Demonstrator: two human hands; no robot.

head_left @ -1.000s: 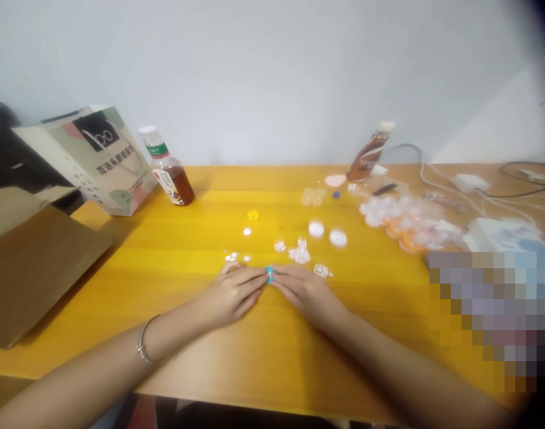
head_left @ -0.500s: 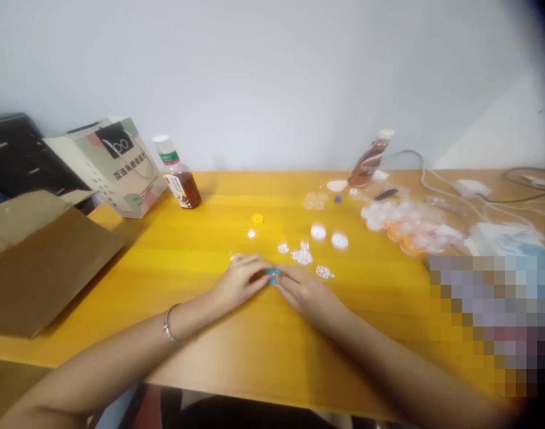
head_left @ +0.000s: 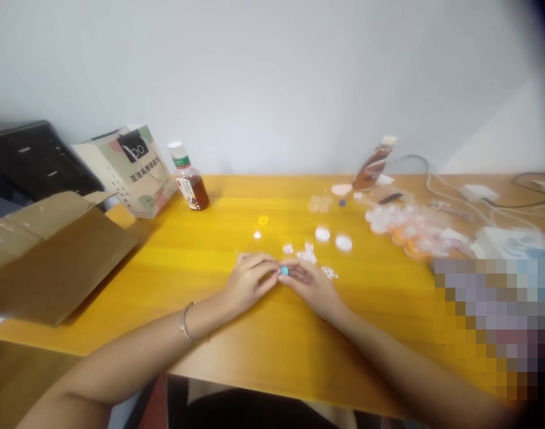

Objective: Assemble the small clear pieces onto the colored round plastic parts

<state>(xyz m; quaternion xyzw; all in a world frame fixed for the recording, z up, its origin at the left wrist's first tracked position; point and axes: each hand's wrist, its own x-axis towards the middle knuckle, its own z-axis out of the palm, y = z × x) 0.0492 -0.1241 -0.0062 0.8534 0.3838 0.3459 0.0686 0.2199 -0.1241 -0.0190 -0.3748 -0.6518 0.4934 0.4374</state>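
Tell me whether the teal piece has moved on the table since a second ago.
Cannot tell. The camera shifted; the teal piece sits between both hands, just near the white cutouts, as before.

Two bottles (head_left: pixel 192 186) (head_left: pixel 374 162) (both capped), two hands (head_left: pixel 249 280) (head_left: pixel 308 283).

A plain white wall (head_left: pixel 272 77) runs behind a long yellow wooden table (head_left: pixel 254 339), whose glossy top catches soft, even light. At the far left a black cabinet with drawer handles (head_left: pixel 35 158) stands against the wall. An open brown cardboard box (head_left: pixel 53 256) lies on the table's left end, and white cables (head_left: pixel 437 179) trail along the back right.
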